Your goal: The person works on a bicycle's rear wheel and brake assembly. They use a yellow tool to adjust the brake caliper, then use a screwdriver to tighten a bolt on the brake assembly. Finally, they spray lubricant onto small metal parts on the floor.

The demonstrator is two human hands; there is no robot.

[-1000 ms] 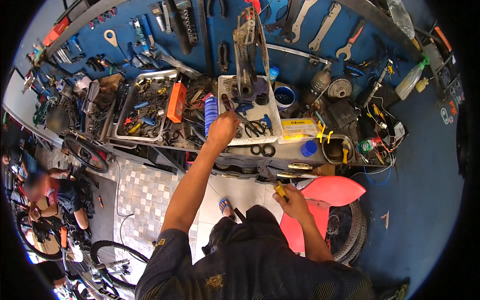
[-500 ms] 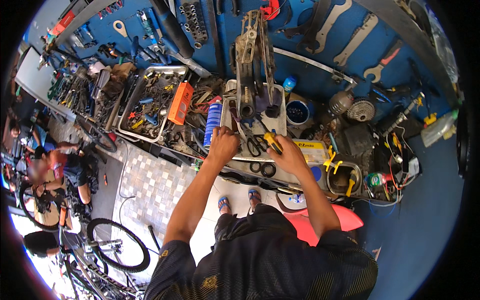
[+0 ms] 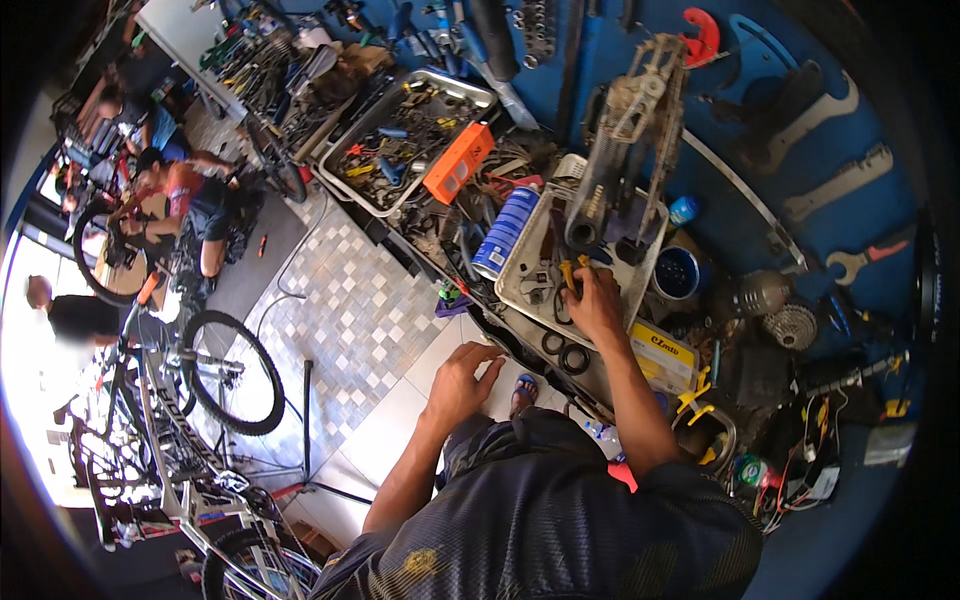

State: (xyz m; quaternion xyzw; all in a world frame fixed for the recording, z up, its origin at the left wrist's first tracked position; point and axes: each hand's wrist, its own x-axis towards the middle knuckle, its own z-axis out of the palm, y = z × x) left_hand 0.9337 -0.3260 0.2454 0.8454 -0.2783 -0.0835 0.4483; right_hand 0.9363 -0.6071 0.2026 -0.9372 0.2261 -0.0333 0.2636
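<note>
My right hand [image 3: 597, 305] is closed round a tool with yellow handles [image 3: 568, 274], which looks like pliers; its working end is hard to make out. It is over the near side of a metal tray [image 3: 516, 291]. Above that tray stands a dirty bicycle frame part [image 3: 592, 190] with a round tube end facing me. My left hand [image 3: 462, 385] is off the bench, over the floor in front of my body, thumb apart from the fingers and nothing in it. Black rings [image 3: 575, 359] lie just nearer than the tray.
Left of the tray stand a blue spray can [image 3: 507, 232], an orange box [image 3: 459, 163] and a tray of small parts [image 3: 340, 180]. A yellow-labelled case [image 3: 662, 360] and a blue tub [image 3: 677, 273] are at right. Bicycles [image 3: 170, 430] and people [image 3: 195, 205] are at left.
My left hand has left the bench beside the spray can and come back toward my body. My right hand still holds the yellow-handled tool at the tray. The view has turned left.
</note>
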